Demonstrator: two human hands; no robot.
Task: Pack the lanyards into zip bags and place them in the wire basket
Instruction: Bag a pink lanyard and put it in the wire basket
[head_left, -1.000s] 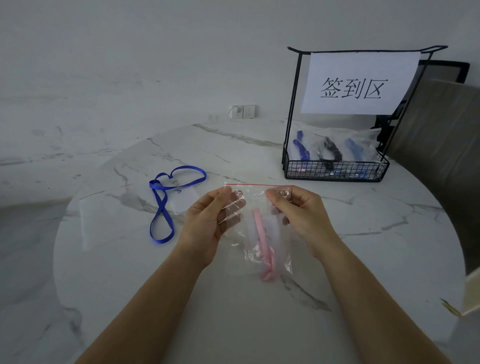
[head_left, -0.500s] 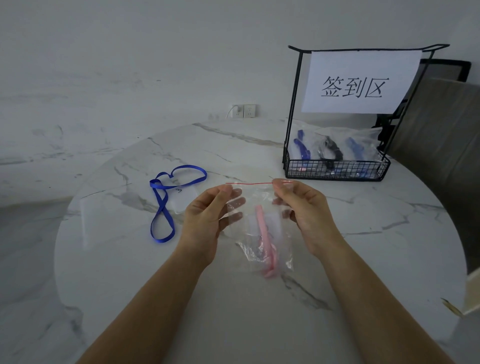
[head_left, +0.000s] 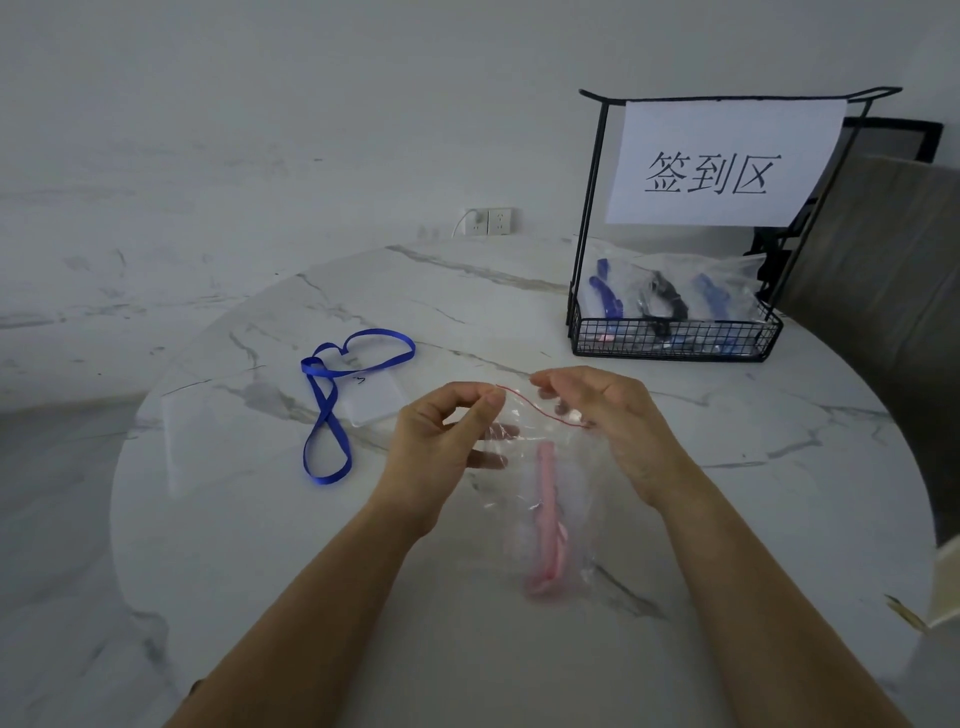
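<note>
Left hand (head_left: 441, 441) and right hand (head_left: 608, 415): both pinching the red-zip top of a clear zip bag (head_left: 540, 499), pink lanyard (head_left: 546, 514) inside, held above table. Step, apparently: sealing. Next: run strip closed, carry to wire basket (head_left: 675, 338).

Dim, flat, grey-blue light with no clear source. Shadows faint and soft-edged. Small glints on the zip bag (head_left: 519, 499). Wide-angle bending toward the frame edges. Overall slightly soft and grainy.
</note>
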